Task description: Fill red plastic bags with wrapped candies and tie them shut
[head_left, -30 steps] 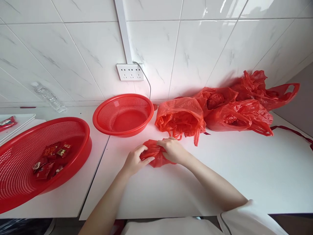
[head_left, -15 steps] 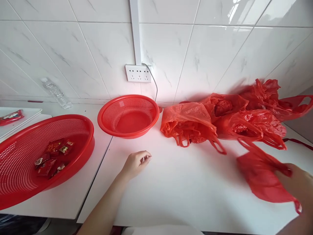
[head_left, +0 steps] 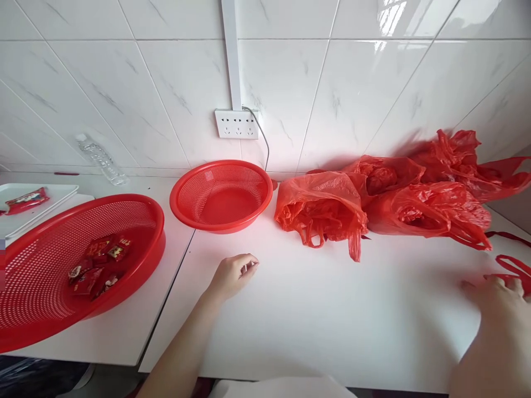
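Observation:
My left hand (head_left: 235,276) rests on the white table with its fingers loosely curled in. Nothing shows in it, and a small pale gap is visible between thumb and fingers. At the right edge of the view, my right hand (head_left: 498,296) lies over a red plastic bag (head_left: 518,267), thumb spread away from the fingers. Most of that bag is hidden by the hand or cut off by the frame; a handle loop sticks up. Nearest ahead of my left hand are a red perforated basket (head_left: 226,207) and an open-mouthed crumpled red bag (head_left: 321,193).
More bunched red plastic bags (head_left: 431,207) lie against the tiled wall. On the left a larger red basket (head_left: 160,229) holds several small red packets (head_left: 89,279). Behind it are a white tray (head_left: 62,193) with a red packet, and a clear bottle (head_left: 102,159). A socket panel (head_left: 237,124) is on the wall.
My right hand has carried the red bag rightward to the edge of view, and its thumb has spread. A handle of the middle bag now hangs lower. My left hand stays put.

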Available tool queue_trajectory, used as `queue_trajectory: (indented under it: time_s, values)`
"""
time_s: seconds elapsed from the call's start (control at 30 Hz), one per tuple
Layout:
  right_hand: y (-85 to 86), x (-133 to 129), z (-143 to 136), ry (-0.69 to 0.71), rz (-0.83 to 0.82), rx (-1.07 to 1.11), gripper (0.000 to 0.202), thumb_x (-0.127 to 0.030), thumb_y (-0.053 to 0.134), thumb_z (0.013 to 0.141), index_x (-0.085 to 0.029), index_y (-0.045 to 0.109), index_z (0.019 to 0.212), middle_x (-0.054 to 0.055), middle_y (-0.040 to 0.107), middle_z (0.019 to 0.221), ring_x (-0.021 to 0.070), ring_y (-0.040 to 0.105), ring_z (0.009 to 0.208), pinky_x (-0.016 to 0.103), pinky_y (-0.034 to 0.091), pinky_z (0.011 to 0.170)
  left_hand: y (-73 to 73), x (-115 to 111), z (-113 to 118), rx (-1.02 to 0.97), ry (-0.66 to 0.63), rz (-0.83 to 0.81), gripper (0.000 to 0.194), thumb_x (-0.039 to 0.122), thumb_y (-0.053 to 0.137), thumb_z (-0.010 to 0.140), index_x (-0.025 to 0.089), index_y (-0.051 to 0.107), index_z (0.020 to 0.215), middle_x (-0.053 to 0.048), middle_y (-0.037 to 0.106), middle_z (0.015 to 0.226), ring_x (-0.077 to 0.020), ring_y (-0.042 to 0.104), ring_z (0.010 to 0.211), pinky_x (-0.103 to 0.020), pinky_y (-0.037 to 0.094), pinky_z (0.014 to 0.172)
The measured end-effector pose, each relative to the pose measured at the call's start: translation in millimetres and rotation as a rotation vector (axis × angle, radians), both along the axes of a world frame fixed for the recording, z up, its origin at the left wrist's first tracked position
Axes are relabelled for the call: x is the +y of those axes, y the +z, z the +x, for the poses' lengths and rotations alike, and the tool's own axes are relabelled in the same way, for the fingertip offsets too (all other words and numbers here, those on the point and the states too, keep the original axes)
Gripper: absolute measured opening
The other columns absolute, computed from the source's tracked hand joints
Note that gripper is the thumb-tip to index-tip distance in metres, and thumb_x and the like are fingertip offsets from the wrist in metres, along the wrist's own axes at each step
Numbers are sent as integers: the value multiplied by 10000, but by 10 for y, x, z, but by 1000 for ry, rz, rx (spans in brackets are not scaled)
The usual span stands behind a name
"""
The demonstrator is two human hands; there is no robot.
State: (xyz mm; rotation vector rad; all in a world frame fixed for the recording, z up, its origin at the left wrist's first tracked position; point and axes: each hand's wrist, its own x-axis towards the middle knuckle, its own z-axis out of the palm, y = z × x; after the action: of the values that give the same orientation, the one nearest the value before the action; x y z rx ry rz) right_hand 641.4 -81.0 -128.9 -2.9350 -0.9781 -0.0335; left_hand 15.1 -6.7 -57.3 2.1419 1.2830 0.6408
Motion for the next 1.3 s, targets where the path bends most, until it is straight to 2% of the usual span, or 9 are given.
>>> queue_trajectory:
  time_s: [0.1,0.33,0.43,0.57,0.7,0.87,1.03,1.17,1.3]
  values:
    - [303,159,-319,-94,78,53,791,-540,339,762,-184,384,1467,249,289,1514,437,221,1389,643,317,814,53,42,-50,24,47,161,131,231,499,915,241,628,899,22,652,852,-102,581,714,-216,461,657]
    - [1508,559,-1764,556,281,345,312,-451,473,869,-258,645,1044,125,726,971,290,658,931,406,457,828,219,230,-329,71,393,770,253,180,613,836,221,657,1082,-74,634,1095,-222,591,1023,-377,456,962]
    - [1557,784,-2423,788,322,444,244,-431,500,878,-250,658,924,52,726,887,225,675,795,349,488,765,196,250,-319,58,415,789,280,172,610,833,214,647,1108,-83,627,1101,-231,593,1028,-383,465,952]
    - [1194,1276,-2955,949,343,369,367,-275,569,823,-202,604,1181,120,591,1317,306,536,1201,426,429,956,125,210,-158,88,262,699,271,175,587,855,225,628,1119,-76,615,1141,-219,596,1054,-373,456,960]
    - [1025,1695,-2971,780,414,413,287,-129,569,738,-131,662,1009,182,642,1198,341,547,1151,464,397,968,134,172,-19,124,153,652,285,180,556,878,233,604,1154,-83,595,1184,-223,583,1101,-379,441,973]
    - [1322,1770,-2793,812,589,504,264,-227,422,855,-140,645,964,87,677,938,197,609,885,327,458,838,386,207,226,136,31,624,277,211,513,911,234,586,1177,-89,563,1274,-234,542,1188,-392,417,1014]
    - [1564,1624,-2883,946,822,1173,219,-350,537,834,-189,605,966,-35,505,690,101,494,606,231,454,614,592,414,942,135,-66,558,473,430,525,909,219,499,1332,-119,441,1450,-280,421,1331,-446,348,1100]
    - [1700,1480,-2932,920,845,1462,207,-385,601,795,-210,574,903,-50,448,645,85,386,508,211,373,483,361,764,1555,282,33,473,643,591,601,805,180,541,1296,-188,378,1491,-404,289,1396,-620,191,1130]
    - [1883,1320,-2795,833,1047,1659,194,-398,606,784,-247,512,861,-70,352,587,87,308,448,205,331,427,52,1111,1855,353,116,319,565,371,626,834,129,504,1330,-217,419,1458,-366,343,1374,-577,192,1148]
